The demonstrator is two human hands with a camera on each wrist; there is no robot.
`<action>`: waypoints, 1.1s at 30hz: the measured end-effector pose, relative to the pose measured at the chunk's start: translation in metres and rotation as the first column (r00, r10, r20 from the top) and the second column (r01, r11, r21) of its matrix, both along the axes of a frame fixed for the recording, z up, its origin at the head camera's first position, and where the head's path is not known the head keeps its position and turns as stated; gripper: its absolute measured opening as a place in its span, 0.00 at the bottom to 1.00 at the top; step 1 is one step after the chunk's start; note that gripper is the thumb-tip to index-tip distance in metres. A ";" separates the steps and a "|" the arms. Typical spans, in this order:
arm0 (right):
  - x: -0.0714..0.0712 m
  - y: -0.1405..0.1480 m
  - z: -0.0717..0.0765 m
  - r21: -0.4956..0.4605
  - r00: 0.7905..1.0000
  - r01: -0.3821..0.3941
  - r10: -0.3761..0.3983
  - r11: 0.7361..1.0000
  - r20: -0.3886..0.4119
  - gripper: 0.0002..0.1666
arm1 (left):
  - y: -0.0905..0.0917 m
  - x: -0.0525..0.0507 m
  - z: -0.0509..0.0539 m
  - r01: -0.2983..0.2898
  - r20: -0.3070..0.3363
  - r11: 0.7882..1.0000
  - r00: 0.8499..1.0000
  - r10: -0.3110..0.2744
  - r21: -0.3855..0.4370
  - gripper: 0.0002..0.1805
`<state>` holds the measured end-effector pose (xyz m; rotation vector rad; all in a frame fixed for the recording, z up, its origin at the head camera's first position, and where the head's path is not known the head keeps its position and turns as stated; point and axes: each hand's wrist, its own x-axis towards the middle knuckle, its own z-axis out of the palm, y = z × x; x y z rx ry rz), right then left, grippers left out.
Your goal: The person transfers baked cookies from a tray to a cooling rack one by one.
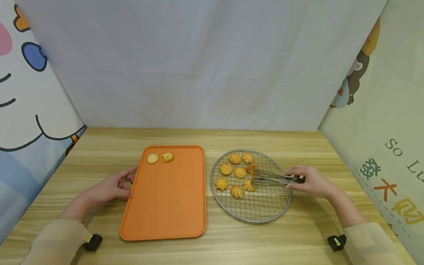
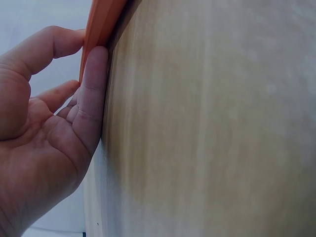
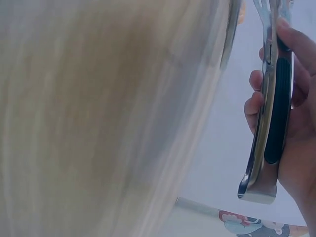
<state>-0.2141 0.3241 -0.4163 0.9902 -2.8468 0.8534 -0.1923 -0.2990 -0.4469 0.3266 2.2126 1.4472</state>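
Observation:
My left hand point(image 1: 114, 186) holds the left edge of an orange tray point(image 1: 165, 206), thumb at the rim; the tray's edge point(image 2: 104, 22) also shows between thumb and fingers in the left wrist view. A round pale cookie point(image 1: 152, 158) and a ring-shaped cookie point(image 1: 168, 157) lie at the tray's far end. My right hand point(image 1: 311, 180) grips metal tongs point(image 1: 271, 177) with dark handle pads, seen close by in the right wrist view. The tong tips are over the round wire rack point(image 1: 265, 208), at a reddish-brown cookie point(image 1: 250, 169) partly hidden by them. Whether they touch it I cannot tell.
Several cookies sit on the rack, among them a swirled one point(image 1: 240, 172), a star-shaped one point(image 1: 221, 184) and a round one point(image 1: 226, 169). Tray and rack stand side by side on a wooden table point(image 1: 248, 243). A pale cloth point(image 1: 198, 73) hangs behind.

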 end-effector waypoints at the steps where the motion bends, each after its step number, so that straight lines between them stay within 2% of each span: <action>1: 0.000 0.000 0.001 0.009 1.000 0.002 -0.002 1.000 0.000 0.18 | 0.000 0.000 0.000 -0.001 0.001 1.000 1.000 0.001 0.001 0.52; 7: 0.001 -0.004 0.009 0.027 1.000 0.001 0.000 1.000 -0.029 0.21 | 0.000 0.000 0.000 -0.001 0.000 1.000 1.000 0.001 0.008 0.51; 14: -0.001 -0.010 0.019 0.011 0.992 -0.056 0.057 0.998 -0.115 0.21 | 0.000 0.000 0.000 0.001 -0.005 1.000 1.000 -0.001 0.009 0.51; 22: 0.001 -0.019 0.037 -0.003 0.993 -0.062 0.061 0.998 -0.102 0.23 | 0.000 0.001 0.001 -0.004 0.002 1.000 1.000 0.004 0.003 0.52; 33: -0.001 -0.032 0.060 0.004 0.985 -0.064 0.064 0.998 -0.158 0.23 | -0.002 0.000 0.002 -0.003 0.010 1.000 1.000 0.003 0.013 0.52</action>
